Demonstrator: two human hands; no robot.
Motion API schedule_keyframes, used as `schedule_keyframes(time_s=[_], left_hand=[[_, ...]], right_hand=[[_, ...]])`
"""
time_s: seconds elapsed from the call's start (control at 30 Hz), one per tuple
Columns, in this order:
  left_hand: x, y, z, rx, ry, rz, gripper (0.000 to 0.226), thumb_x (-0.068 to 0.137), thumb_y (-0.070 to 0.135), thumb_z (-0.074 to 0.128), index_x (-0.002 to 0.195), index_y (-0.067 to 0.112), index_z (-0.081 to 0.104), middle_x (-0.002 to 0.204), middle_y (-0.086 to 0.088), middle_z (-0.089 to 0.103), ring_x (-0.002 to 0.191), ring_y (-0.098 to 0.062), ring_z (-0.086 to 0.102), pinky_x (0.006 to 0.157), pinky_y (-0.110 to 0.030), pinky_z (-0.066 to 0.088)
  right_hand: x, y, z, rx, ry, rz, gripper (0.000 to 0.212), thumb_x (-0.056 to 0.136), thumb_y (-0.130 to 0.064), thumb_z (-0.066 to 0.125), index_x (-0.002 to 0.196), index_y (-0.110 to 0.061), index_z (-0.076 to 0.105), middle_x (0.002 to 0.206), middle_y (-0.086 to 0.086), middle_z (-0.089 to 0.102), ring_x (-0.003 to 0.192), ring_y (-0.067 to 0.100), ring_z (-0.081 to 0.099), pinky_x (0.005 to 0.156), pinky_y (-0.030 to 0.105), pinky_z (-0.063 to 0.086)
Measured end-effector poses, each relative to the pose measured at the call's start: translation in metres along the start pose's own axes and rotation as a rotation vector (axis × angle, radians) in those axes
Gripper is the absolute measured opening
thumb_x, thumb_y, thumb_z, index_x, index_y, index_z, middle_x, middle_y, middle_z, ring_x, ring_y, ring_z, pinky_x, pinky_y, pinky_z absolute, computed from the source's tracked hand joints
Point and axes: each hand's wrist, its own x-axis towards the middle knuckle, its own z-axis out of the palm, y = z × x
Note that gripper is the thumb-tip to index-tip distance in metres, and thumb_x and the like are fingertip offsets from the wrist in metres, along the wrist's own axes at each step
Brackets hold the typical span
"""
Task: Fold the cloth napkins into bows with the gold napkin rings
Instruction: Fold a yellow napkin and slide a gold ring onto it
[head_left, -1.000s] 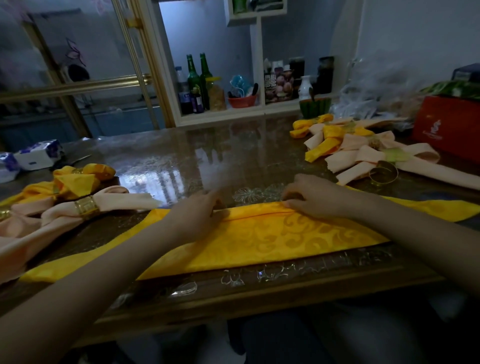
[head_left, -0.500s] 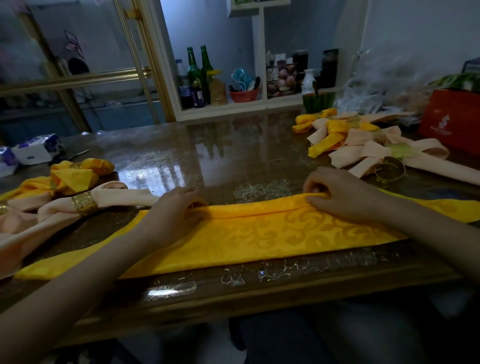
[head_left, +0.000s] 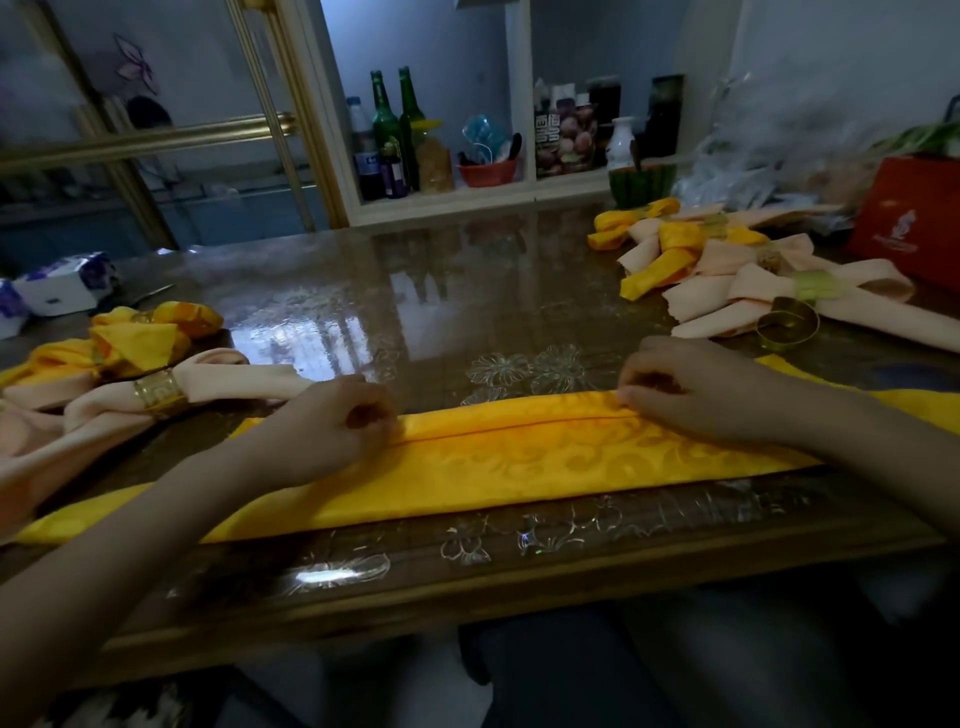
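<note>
A long yellow napkin (head_left: 519, 457) lies folded into a band across the near side of the table, with a fold line running along its far part. My left hand (head_left: 332, 421) pinches its far edge at the left, fingers curled. My right hand (head_left: 696, 389) pinches the same edge at the right. A loose gold napkin ring (head_left: 787, 327) lies just beyond my right hand. A peach napkin bow in a gold ring (head_left: 156, 395) rests at the left, next to a yellow bow (head_left: 145, 338).
A pile of finished peach and yellow bows (head_left: 727, 260) lies at the back right, beside an orange box (head_left: 909, 218). Tissue packs (head_left: 62, 283) sit at the far left. Bottles (head_left: 395, 135) and jars stand on a shelf behind the glossy table (head_left: 415, 291).
Both hands have moved apart along the napkin's far edge and folded it toward me, so the band is narrower with a new crease line.
</note>
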Motion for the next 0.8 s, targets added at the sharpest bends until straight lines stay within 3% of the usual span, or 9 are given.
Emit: schedule_keyframes(time_s=[0.07,0.13,0.17,0.27,0.4,0.47,0.53,0.67,0.8], left_hand=[[0.002,0.000,0.006,0.012,0.044,-0.091,0.019,0.095,0.031,0.049,0.089,0.015,0.060,0.083,-0.001,0.058,0.075,-0.017,0.054,0.064,-0.028,0.042],[0.007,0.004,0.011,0.165,0.134,-0.138,0.022,0.096,0.033,0.046,0.094,0.014,0.057,0.087,0.000,0.055,0.080,-0.020,0.052,0.064,-0.028,0.039],[0.010,0.009,0.013,0.225,0.176,-0.134,0.021,0.096,0.031,0.046,0.103,0.014,0.057,0.097,-0.001,0.054,0.089,-0.021,0.052,0.070,-0.029,0.042],[0.024,0.028,0.022,0.129,0.159,-0.037,0.032,0.099,0.027,0.040,0.126,0.015,0.052,0.127,-0.007,0.051,0.114,-0.024,0.048,0.094,-0.036,0.041],[0.036,0.050,0.044,0.105,0.004,0.039,0.045,0.102,0.036,0.025,0.144,0.022,0.034,0.152,-0.002,0.030,0.139,-0.018,0.026,0.114,-0.038,0.021],[0.037,0.047,0.051,0.164,-0.057,0.008,0.050,0.101,0.040,0.020,0.148,0.025,0.021,0.157,0.000,0.015,0.144,-0.017,0.012,0.117,-0.043,0.012],[0.035,0.039,0.052,0.194,-0.105,-0.017,0.056,0.098,0.048,0.017,0.150,0.028,0.009,0.158,0.004,0.004,0.145,-0.013,0.002,0.118,-0.041,0.002],[0.021,0.023,0.053,0.249,-0.120,-0.036,0.075,0.081,0.073,-0.002,0.147,0.038,-0.004,0.157,0.010,-0.006,0.144,-0.008,-0.008,0.117,-0.037,-0.008],[0.006,0.001,0.044,0.198,-0.122,-0.054,0.096,0.059,0.081,-0.013,0.146,0.039,-0.009,0.153,0.018,-0.014,0.138,0.000,-0.016,0.113,-0.031,-0.012]], right_hand=[[0.003,-0.001,0.009,-0.073,0.080,0.048,0.016,0.092,-0.037,0.052,0.089,-0.022,0.057,0.090,-0.005,0.048,0.081,0.011,0.049,0.066,0.024,0.038],[0.010,-0.007,0.013,-0.197,0.113,0.061,0.014,0.093,-0.035,0.051,0.089,-0.022,0.053,0.093,-0.004,0.046,0.089,0.015,0.048,0.070,0.027,0.035],[0.015,-0.012,0.014,-0.211,0.107,0.060,0.009,0.094,-0.030,0.051,0.097,-0.022,0.053,0.100,-0.002,0.048,0.097,0.016,0.048,0.076,0.028,0.037],[0.032,-0.034,0.018,-0.126,0.041,0.028,0.031,0.097,-0.017,0.044,0.128,-0.017,0.050,0.129,0.005,0.050,0.117,0.021,0.047,0.097,0.036,0.042],[0.047,-0.058,0.034,0.038,-0.071,-0.082,0.041,0.100,-0.040,0.034,0.125,-0.014,0.053,0.123,0.006,0.055,0.114,0.024,0.050,0.097,0.043,0.040],[0.047,-0.057,0.042,-0.084,-0.180,-0.072,0.055,0.099,-0.048,0.026,0.146,-0.021,0.029,0.153,0.003,0.028,0.140,0.022,0.024,0.115,0.043,0.019],[0.043,-0.051,0.044,-0.148,-0.231,-0.045,0.061,0.097,-0.055,0.019,0.151,-0.030,0.009,0.160,-0.002,0.000,0.146,0.017,-0.001,0.118,0.044,-0.001],[0.036,-0.035,0.041,-0.128,-0.270,-0.007,0.064,0.092,-0.061,0.016,0.149,-0.036,0.001,0.159,-0.006,-0.011,0.145,0.013,-0.011,0.117,0.045,-0.008],[0.023,-0.009,0.030,-0.134,-0.267,0.068,0.077,0.079,-0.064,0.002,0.150,-0.033,-0.001,0.158,-0.008,-0.012,0.145,0.010,-0.011,0.117,0.041,-0.008]])
